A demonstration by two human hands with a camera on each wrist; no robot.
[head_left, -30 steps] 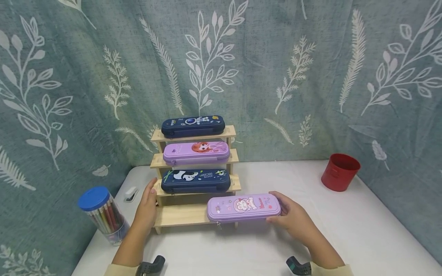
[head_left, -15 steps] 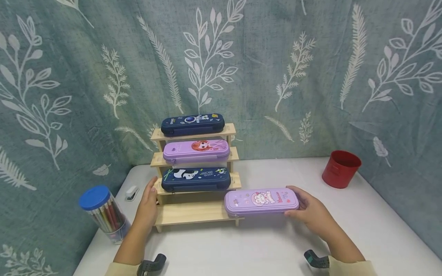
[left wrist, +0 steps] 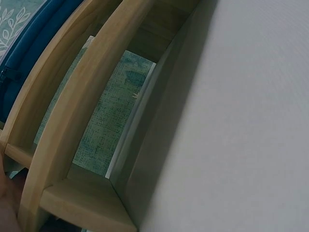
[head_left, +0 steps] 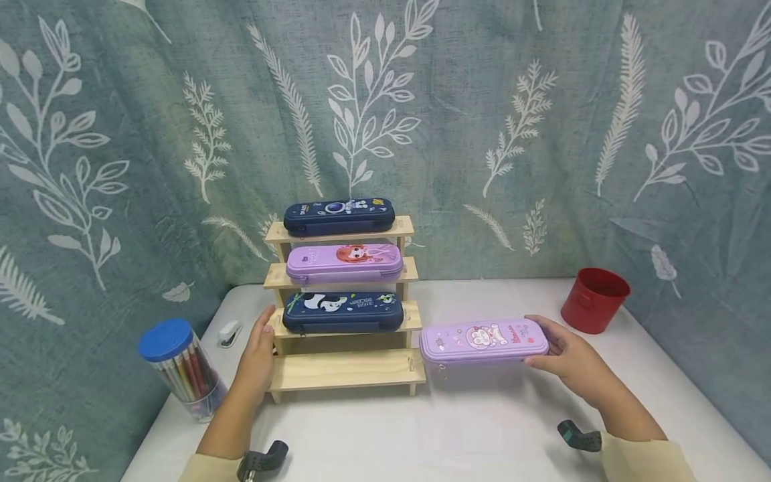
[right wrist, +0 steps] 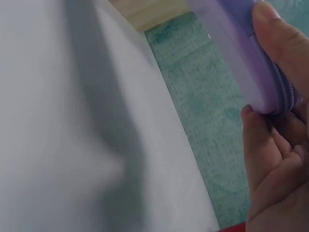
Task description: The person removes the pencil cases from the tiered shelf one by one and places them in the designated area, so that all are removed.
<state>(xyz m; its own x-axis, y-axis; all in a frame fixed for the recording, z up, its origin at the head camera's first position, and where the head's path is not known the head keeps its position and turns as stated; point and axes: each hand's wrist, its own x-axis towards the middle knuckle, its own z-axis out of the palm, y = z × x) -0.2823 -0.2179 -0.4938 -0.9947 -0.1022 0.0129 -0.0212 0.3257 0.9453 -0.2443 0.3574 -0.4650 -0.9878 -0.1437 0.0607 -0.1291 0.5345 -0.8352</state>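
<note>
Lilac case [head_left: 484, 340] and right hand [head_left: 569, 361] have shifted right since a second ago; case overlapped rack [head_left: 346, 370] bottom tier then, now its left end sits just beside that tier's right edge. Can't tell if they touch. Left hand [head_left: 258, 351] and rack haven't visibly moved.

Right fingers pinch the case's right end, thumb on the near, zip side; rest of the case extends left from them, above the table [head_left: 482, 432], shadow below. Bucket [head_left: 595, 301] is behind the fingers, gap between. Room toward the viewer and to the right of them: white tabletop.

Left fingers at rack's left edge, third tier down; can't tell if they curl round it. Right of them on that tier: panda case [head_left: 343, 312]. Above: girl case [head_left: 345, 262], then space case [head_left: 339, 217]. Jar [head_left: 183, 375] stands left of that hand, apart.
</note>
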